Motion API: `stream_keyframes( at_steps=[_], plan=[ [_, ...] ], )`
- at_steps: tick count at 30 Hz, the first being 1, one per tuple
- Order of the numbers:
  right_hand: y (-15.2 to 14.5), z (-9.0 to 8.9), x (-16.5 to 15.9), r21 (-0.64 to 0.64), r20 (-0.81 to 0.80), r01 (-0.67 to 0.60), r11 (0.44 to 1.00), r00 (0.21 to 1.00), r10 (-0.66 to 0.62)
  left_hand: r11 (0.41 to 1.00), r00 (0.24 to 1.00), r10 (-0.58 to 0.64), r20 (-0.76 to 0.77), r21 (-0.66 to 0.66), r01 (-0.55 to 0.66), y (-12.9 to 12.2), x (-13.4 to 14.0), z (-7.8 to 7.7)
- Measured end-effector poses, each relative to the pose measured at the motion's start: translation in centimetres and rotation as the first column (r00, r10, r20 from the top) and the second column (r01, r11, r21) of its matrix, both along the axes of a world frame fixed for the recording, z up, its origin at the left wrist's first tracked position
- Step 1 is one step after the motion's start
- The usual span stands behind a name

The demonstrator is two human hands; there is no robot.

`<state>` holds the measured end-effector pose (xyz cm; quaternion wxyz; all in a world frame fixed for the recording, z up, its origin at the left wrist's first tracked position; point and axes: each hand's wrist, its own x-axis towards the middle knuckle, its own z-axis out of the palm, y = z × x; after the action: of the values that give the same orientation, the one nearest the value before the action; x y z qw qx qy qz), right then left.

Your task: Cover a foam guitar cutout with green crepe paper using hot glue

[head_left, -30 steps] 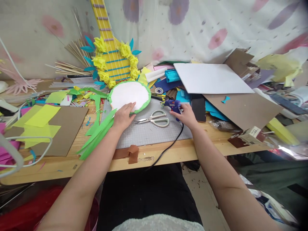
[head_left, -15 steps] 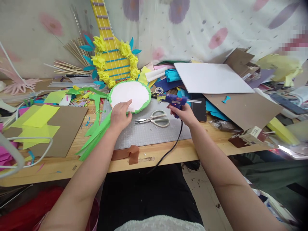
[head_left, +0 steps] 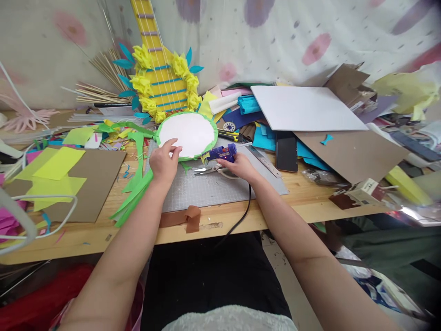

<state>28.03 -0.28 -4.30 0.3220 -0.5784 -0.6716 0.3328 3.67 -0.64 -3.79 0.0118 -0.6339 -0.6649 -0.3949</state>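
A white oval panel (head_left: 189,133) with a green paper edge lies at the foot of a yellow paper guitar (head_left: 168,87) trimmed with yellow flowers and blue leaves. My left hand (head_left: 164,162) is over the oval's lower left edge, fingers bent and a little apart, with nothing visible between them. My right hand (head_left: 241,166) grips a blue glue gun (head_left: 220,154), its nozzle pointing left at the oval's lower right edge. A clear glue stick juts from its back. Scissors (head_left: 206,170) lie beneath the gun, their handles partly covered by my right hand.
A grey cutting mat (head_left: 193,195) carries a metal ruler (head_left: 267,163) and a yellow-black cutter (head_left: 230,135). Right of it are a phone (head_left: 286,152), a white board (head_left: 306,108) and cardboard (head_left: 347,156). Green strips (head_left: 132,200) and yellow sheets (head_left: 58,163) lie left. The gun's cord (head_left: 245,214) hangs over the edge.
My right hand has brought the glue gun left, to the oval's lower edge, uncovering the ruler and phone. My left hand has drawn back slightly left, its fingers more bent.
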Motion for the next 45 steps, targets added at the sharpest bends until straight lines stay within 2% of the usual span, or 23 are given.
stream_keyframes(
  at_steps=[11, 26, 45],
  plan=[
    [0.36, -0.02, -0.59, -0.010, 0.099, 0.003, 1.000, 0.995, -0.002, 0.997, 0.999, -0.034, -0.033, 0.066, 0.036, 0.32, 0.00, -0.42],
    [0.21, 0.03, -0.85, 0.007, 0.073, -0.032, 0.999, 0.997, 0.031, 0.994, 0.997, -0.052, -0.058, 0.095, 0.058, 0.63, -0.09, -1.00],
    [0.36, 0.03, -0.17, 0.006, 0.126, -0.011, 1.000, 0.992, 0.010, 0.995, 0.995, -0.062, -0.074, 0.069, 0.067, 0.26, 0.05, -0.54]
  ],
)
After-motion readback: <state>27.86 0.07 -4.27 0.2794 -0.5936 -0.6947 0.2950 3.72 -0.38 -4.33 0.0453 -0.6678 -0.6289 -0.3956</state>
